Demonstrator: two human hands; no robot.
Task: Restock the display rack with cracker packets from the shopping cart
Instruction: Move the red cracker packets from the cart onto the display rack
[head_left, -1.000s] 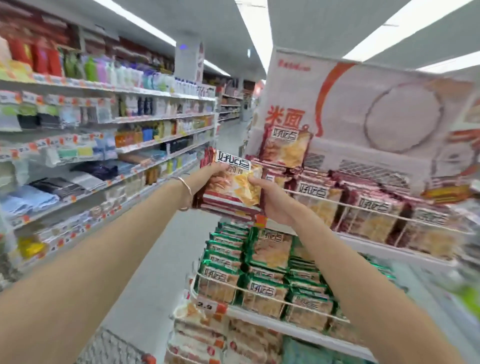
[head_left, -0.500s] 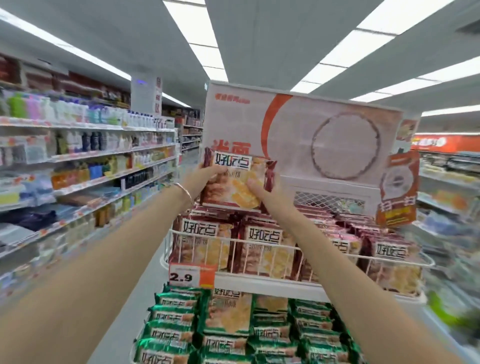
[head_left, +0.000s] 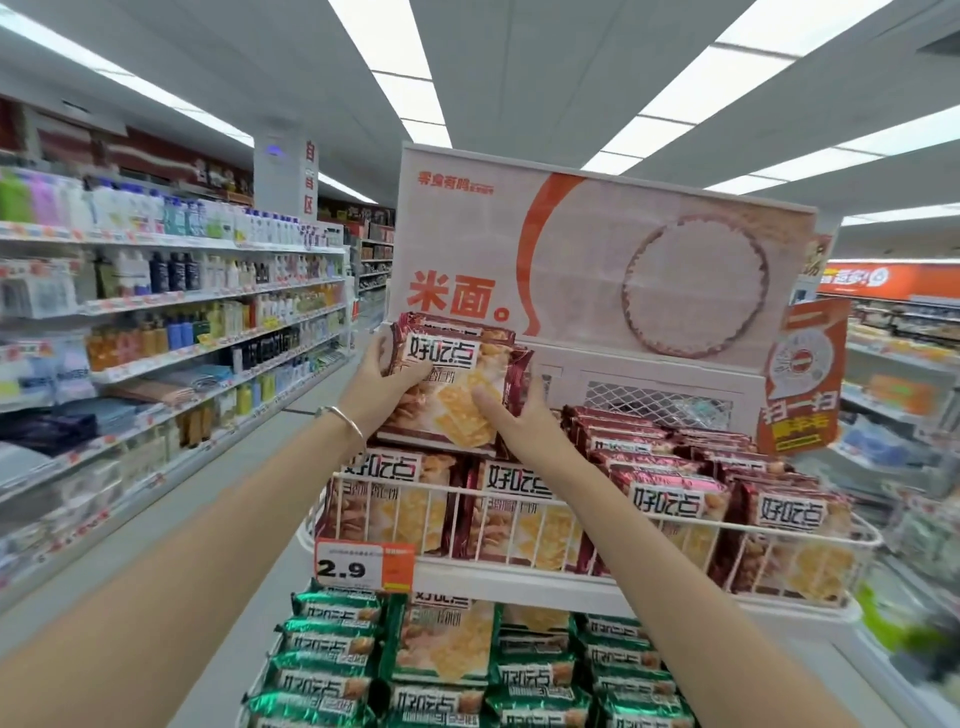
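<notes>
held item: a small stack of red cracker packets (head_left: 457, 384), at least two, roughly upright with the printed front toward the camera. it sits above the left end of the top basket (head_left: 779, 526) of the display rack (head_left: 519, 576), in front of the lower left corner of the header board (head_left: 597, 260). its lower edge meets the tops of the packets below; contact or a small gap, cannot tell.

hands: both clamped on the stack. the left hand (head_left: 376, 389) grips the left edge, with a thin bracelet (head_left: 343, 418) on that wrist. the right hand (head_left: 514, 423) grips the lower right corner, thumb on the front, fingers behind. the hands are close together, not touching.

rack: the top basket holds rows of shelved red packets (head_left: 524, 514) standing on edge behind the wire front. a price tag (head_left: 363, 558) reading 2.9 hangs at the basket's front left corner. the tier below carries green packets (head_left: 332, 644), mostly stacked flat.

surroundings: an orange sign (head_left: 802, 374) hangs at the rack's right side. store shelves (head_left: 156, 301) of bottles run along the aisle to the left.
</notes>
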